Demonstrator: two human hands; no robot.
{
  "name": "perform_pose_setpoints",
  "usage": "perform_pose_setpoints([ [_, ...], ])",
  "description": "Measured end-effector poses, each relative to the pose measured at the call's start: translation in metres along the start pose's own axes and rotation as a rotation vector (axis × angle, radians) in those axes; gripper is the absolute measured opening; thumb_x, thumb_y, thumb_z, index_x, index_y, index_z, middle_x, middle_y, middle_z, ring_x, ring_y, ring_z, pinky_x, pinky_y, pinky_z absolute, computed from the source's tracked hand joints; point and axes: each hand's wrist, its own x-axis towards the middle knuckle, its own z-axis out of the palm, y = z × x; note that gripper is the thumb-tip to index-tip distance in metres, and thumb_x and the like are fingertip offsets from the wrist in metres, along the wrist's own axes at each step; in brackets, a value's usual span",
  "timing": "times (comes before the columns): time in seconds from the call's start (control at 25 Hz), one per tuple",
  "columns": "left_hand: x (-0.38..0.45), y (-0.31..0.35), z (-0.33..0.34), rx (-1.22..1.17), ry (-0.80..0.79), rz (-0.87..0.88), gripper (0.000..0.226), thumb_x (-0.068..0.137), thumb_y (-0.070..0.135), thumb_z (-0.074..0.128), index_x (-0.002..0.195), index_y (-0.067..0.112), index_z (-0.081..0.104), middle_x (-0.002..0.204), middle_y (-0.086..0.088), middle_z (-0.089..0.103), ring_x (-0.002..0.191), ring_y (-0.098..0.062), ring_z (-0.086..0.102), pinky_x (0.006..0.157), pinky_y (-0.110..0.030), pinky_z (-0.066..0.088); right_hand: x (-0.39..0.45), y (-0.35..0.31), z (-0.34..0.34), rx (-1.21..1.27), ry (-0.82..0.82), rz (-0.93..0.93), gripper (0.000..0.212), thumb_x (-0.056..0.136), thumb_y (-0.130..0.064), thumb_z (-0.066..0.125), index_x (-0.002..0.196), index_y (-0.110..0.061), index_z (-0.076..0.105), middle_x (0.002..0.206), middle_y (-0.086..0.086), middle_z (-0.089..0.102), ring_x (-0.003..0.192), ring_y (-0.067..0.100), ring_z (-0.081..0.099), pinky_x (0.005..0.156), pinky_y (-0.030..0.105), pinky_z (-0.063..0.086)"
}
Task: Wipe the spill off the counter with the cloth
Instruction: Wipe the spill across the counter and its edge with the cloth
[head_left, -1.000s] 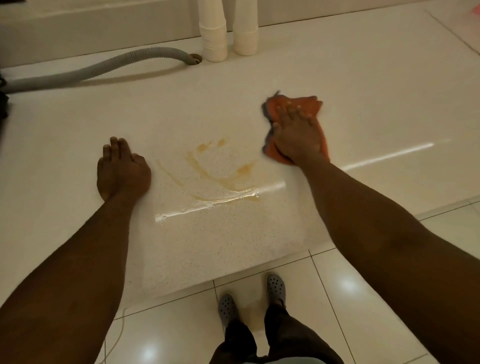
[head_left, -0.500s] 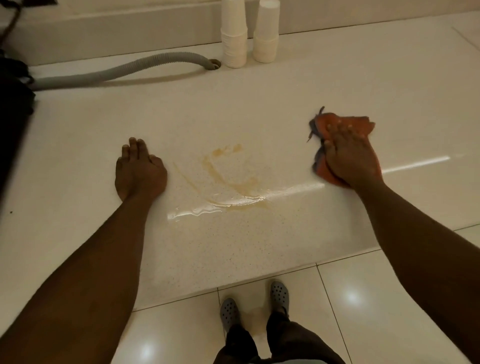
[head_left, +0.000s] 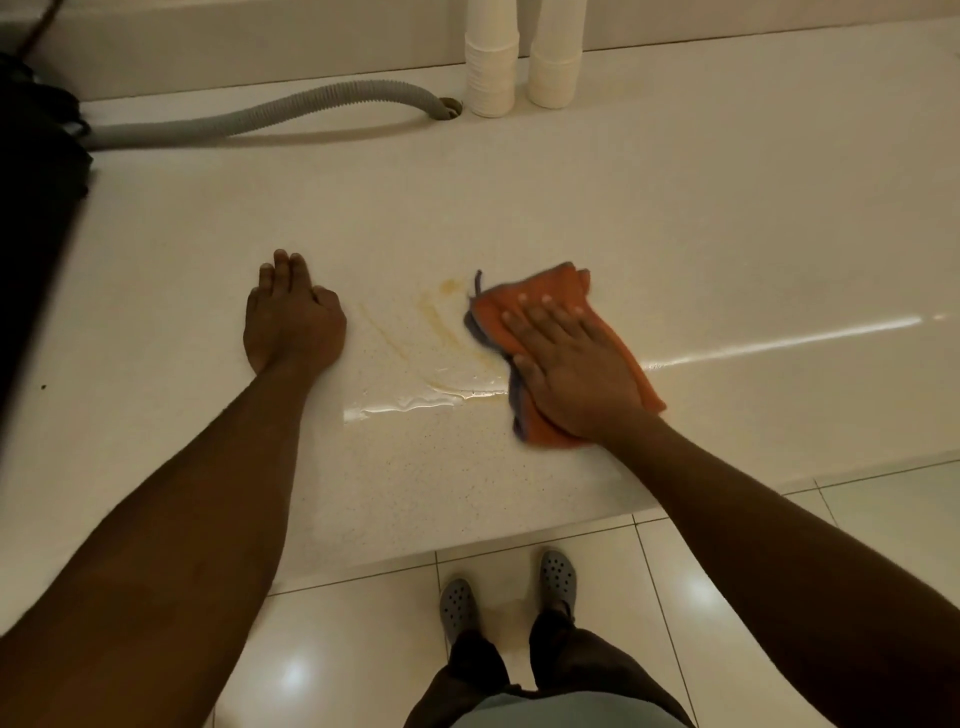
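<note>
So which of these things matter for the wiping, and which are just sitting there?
Part of the job:
cloth, orange, flat under the right hand
spill, brownish streaks and a wet patch
counter
left hand, resting on the counter

Just lying about:
hose, grey and ribbed
cup stacks, at the back
dark object, far left, unclear

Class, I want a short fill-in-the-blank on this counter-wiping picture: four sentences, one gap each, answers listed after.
1. The right hand presses flat on an ______ cloth.
2. The brownish spill lies between the cloth and the ______ hand.
3. Two stacks of white ______ stand at the back of the counter.
4. A grey ribbed ______ runs across the counter to a hole beside those stacks.

Answers: orange; left; cups; hose
</note>
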Motion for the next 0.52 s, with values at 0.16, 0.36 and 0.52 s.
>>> perform_pose_setpoints([
  [0.16,-0.003,-0.002,-0.007,-0.065,-0.023,0.017,0.059,0.099,0.031,0.022,0.154,0.012,0.008,0.164,-0.004,0.003,0.150,-0.021,0.006,0.121,-0.038,0.011,-0.043,0.055,-0.007,-0.061,0.061,0.098,0.062,0.104,-0.050,0.012,0.159,-0.022,0.004,0.167,0.006,0.010,0.154,0.026,0.008,0.125,0.049,0.010],
  [0.36,-0.018,-0.030,-0.018,-0.086,-0.032,0.008,0.057,0.101,0.033,0.025,0.154,0.016,0.013,0.164,0.002,0.004,0.150,-0.017,0.008,0.119,-0.040,0.016,0.036,0.071,-0.029,-0.008,0.134,0.364,0.056,0.106,-0.040,0.015,0.159,-0.023,0.009,0.168,0.006,0.011,0.154,0.028,0.010,0.124,0.050,0.008],
  [0.52,-0.036,-0.066,-0.022,-0.050,-0.013,-0.078,0.056,0.101,0.031,0.026,0.153,0.013,0.016,0.164,0.000,0.007,0.150,-0.018,0.008,0.119,-0.039,0.015,0.098,0.006,-0.029,0.039,0.114,0.254,0.058,0.104,-0.040,0.020,0.159,-0.023,0.015,0.167,0.004,0.015,0.153,0.026,0.013,0.123,0.047,0.010],
])
